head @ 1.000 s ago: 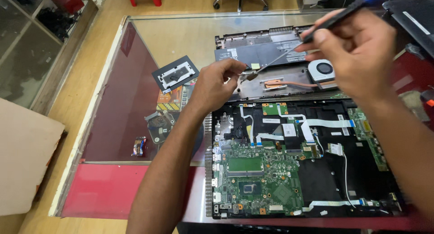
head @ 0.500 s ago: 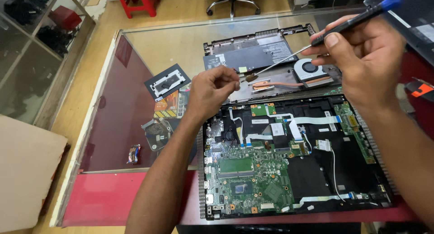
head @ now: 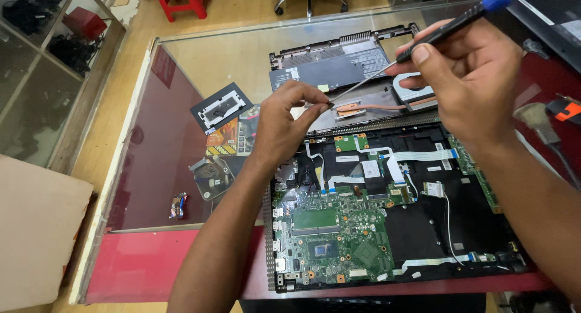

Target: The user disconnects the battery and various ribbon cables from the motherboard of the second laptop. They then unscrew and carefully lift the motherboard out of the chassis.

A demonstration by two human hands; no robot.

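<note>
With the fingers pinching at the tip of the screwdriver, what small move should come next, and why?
Probably the left hand should draw its pinched fingertips away from the tip and put down whatever they took. The right hand holds the screwdriver tilted in the air above the removed cover, not at any screw on the green board. A screw between the fingers is too small to confirm.

On my desk (head: 181, 168) the opened laptop base (head: 393, 228) lies at six o'clock, its motherboard (head: 333, 240) in the near-left part. Behind it, at twelve o'clock, lies the removed bottom cover (head: 327, 68), with the heat pipe (head: 363, 107) and fan (head: 414, 92) between them. At nine o'clock of the cover lies a small framed plate (head: 221, 107).
</note>
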